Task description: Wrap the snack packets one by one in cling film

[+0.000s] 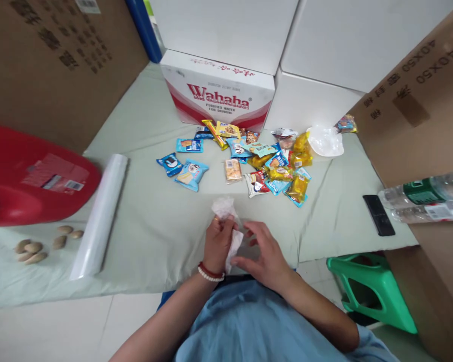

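In front of my body, at the near edge of the table, my left hand (220,242) is closed around a crumpled, whitish see-through plastic bag (223,206). Part of the bag puffs out above the fist, and another part hangs below it on the right. My right hand (265,254) is just to the right, fingers spread and curved toward the bag's hanging part, holding nothing. Farther up the table lies a loose pile of wrapped snacks (279,173) in yellow, blue and red. A clear-wrapped biscuit (233,170) lies nearest the bag.
A white bowl (326,142) stands behind the snacks, before white boxes and a Wahaha carton (219,95). Leftward are a plastic roll (100,216), a red jug (38,176) and several brown nut-like pieces (33,247). Rightward are a phone (378,215), bottles (426,191) and a green stool (373,291).
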Demonstrator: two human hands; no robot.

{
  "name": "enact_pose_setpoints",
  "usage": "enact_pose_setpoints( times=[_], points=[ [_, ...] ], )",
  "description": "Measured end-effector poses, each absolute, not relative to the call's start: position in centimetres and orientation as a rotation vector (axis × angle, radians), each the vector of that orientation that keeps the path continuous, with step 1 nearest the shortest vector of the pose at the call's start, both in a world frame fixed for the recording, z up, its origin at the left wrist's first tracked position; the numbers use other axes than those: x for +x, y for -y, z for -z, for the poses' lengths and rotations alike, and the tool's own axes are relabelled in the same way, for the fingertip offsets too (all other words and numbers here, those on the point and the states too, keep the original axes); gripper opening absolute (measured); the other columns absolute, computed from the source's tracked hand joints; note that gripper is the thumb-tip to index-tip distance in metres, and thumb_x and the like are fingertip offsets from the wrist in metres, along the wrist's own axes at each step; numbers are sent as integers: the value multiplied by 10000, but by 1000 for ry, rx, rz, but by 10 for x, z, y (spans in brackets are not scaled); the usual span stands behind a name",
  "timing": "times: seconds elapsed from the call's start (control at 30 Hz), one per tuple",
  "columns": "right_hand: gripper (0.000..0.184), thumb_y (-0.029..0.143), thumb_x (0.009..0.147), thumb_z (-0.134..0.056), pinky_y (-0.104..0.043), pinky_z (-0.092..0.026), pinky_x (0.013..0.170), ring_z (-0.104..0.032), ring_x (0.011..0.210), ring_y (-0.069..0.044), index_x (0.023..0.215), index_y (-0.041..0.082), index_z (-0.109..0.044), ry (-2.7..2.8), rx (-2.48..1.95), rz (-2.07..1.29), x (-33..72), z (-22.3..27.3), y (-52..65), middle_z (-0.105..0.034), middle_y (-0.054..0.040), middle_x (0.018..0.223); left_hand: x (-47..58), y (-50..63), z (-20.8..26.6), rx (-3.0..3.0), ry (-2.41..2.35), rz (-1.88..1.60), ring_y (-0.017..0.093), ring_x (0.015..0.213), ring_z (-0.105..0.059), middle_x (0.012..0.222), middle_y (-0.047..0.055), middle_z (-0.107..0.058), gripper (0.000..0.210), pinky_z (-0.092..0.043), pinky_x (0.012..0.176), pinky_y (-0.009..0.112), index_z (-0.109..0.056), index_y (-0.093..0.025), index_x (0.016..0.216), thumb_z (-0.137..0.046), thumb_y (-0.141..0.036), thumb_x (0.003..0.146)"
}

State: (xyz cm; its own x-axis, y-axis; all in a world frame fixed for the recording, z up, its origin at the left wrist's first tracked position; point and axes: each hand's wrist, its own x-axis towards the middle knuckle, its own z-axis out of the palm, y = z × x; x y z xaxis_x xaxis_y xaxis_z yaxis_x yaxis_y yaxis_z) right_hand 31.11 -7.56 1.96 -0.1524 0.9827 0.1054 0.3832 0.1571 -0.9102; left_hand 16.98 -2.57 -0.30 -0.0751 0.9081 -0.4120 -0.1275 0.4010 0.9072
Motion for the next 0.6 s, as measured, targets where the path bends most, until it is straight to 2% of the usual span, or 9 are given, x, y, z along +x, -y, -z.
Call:
enact_pose_setpoints(
  times=[0.1,0.13,0.2,0.3,0.37,0.4,0.47,0.53,0.6],
  points=[
    [249,379,991,-625,-310,-558,775,-633,824,-169,1191,241,-676,1611,-1353,-1149,310,-11,78,-677,-42,951,168,29,1,800,-1444,-1034,141,556,-529,653,-21,-606,427,-432,529,255,-590,-198,819,-656,-620,808],
    [218,386,1008,-590,-289,-555,736,-624,772,-154,1130,236,-691,1556,-1335,-1225,311,-9,76,-666,-27,893,167,30,1,820,-1471,-1038,148,564,-539,661,-17,-616,423,-433,529,258,-594,-198,829,-653,-616,808],
    [272,444,1024,-551,-265,-558,695,-623,751,-141,1129,231,-684,1443,-1265,-1359,314,-11,72,-653,-22,892,167,31,-1,880,-1528,-1055,160,575,-557,673,-7,-635,400,-432,530,264,-596,-199,846,-648,-594,811],
    [412,504,979,-623,-267,-580,725,-651,885,-164,1295,239,-621,1448,-1185,-1386,312,-18,68,-643,-52,1040,167,32,-3,976,-1618,-1106,177,614,-591,714,9,-670,347,-445,557,271,-606,-199,891,-629,-541,838],
    [444,472,928,-707,-270,-577,744,-641,926,-176,1292,232,-625,1558,-1213,-1264,306,-23,68,-626,-68,1076,167,32,-2,1022,-1642,-1123,182,645,-609,746,21,-688,324,-457,578,272,-619,-195,911,-624,-514,854],
    [379,436,931,-708,-268,-567,736,-631,895,-171,1240,224,-649,1612,-1235,-1185,303,-24,68,-624,-65,1040,167,32,0,1030,-1633,-1122,183,652,-613,752,25,-691,321,-462,583,271,-625,-192,910,-626,-509,859],
    [195,358,987,-624,-267,-540,714,-610,810,-159,1106,218,-689,1698,-1250,-1036,305,-26,64,-628,-50,931,164,32,5,1017,-1585,-1127,174,627,-592,726,19,-670,324,-461,574,268,-631,-192,886,-628,-515,870],
    [167,310,1014,-561,-283,-522,729,-615,807,-167,1027,227,-705,1744,-1259,-856,326,-32,51,-660,-50,909,156,32,11,1025,-1549,-1163,162,629,-577,757,16,-657,328,-479,595,270,-641,-194,880,-629,-522,880],
    [152,313,997,-587,-315,-516,790,-631,891,-192,997,233,-716,1708,-1358,-577,368,-45,22,-691,-60,989,140,33,17,1121,-1571,-1204,165,709,-600,888,32,-660,326,-522,683,291,-669,-200,904,-653,-524,875]
  ],
)
